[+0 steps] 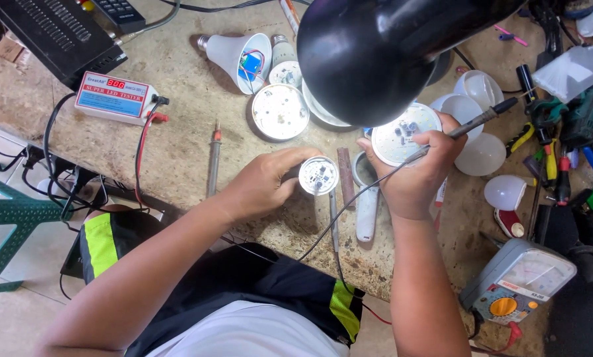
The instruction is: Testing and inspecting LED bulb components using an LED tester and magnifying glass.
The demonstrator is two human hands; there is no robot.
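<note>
The small round circuit board (318,176) is sitting just above the counter (177,152), the left hand (263,185) curling its fingers (290,158) around the board's left edge and grasping it. The right hand (415,172) is clenching a larger round light disc (402,135) and, it seems, the soldering iron (472,122) across its fingers. A black lamp shade (376,53) is hanging over them.

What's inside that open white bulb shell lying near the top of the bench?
Inside the bulb shell you can see a small blue part with red and blue wires. Anything deeper toward the screw base is hidden by the shell's wall. Neither the left hand nor the right hand touches it.
</note>
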